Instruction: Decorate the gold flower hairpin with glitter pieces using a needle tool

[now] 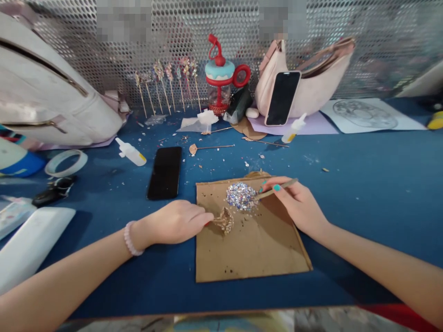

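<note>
My left hand [183, 221] is closed, its fingertips pinching a gold fan-shaped ornament [226, 221] by its narrow end. The ornament is over the left part of a square piece of cardboard [249, 253]. On that cardboard, just behind the ornament, lies a pile of small glittering rhinestones [241, 196] in silver, blue and purple. My right hand [299, 205] grips slim, dull-gold tweezers [277, 189], whose tip touches the right edge of the pile. Whether a stone is between the tips is too small to tell.
Left of the cardboard lies a black phone [164, 173]. Glue bottles [131, 152], a tape roll [66, 163] and thin sticks [214, 147] are scattered around. Decorated sticks [169, 87] stand at the back near a red cup [218, 78], a handbag [311, 87] and a propped phone [283, 98].
</note>
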`<move>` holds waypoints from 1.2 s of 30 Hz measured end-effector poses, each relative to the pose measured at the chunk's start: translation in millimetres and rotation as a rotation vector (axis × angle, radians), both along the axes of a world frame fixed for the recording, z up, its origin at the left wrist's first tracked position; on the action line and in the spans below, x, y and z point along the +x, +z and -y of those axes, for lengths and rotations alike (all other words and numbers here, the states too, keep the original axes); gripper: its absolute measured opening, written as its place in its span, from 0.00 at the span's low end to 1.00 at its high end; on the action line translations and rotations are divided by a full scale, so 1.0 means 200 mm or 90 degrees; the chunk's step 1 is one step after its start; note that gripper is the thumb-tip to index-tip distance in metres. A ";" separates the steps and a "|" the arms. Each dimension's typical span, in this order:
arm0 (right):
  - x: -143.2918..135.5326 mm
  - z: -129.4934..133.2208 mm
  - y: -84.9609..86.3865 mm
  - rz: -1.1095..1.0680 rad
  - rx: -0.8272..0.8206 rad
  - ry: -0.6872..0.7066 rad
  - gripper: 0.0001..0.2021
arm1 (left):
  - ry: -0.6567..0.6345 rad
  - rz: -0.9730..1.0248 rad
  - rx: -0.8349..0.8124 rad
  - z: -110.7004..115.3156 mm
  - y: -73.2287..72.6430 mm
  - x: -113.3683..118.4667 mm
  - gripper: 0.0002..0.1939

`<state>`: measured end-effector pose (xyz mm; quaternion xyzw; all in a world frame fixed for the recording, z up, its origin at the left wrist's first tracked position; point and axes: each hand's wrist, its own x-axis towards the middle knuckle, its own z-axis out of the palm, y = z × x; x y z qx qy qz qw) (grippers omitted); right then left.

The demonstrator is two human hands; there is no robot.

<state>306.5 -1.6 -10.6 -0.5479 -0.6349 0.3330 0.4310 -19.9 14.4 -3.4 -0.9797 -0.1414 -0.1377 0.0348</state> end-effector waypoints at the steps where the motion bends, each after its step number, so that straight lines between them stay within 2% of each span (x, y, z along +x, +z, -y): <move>1: 0.00 0.00 0.00 0.000 0.002 -0.002 0.22 | 0.000 -0.001 -0.004 0.00 0.00 0.00 0.17; 24: 0.01 0.00 0.00 0.017 0.042 0.026 0.22 | -0.002 0.001 -0.056 0.00 -0.01 -0.01 0.15; 31: 0.01 0.00 0.00 0.017 0.044 0.038 0.16 | 0.002 -0.056 -0.047 0.01 0.00 0.00 0.16; 36: 0.01 -0.01 0.00 0.016 0.037 0.041 0.15 | 0.001 -0.062 -0.052 0.01 0.01 0.00 0.16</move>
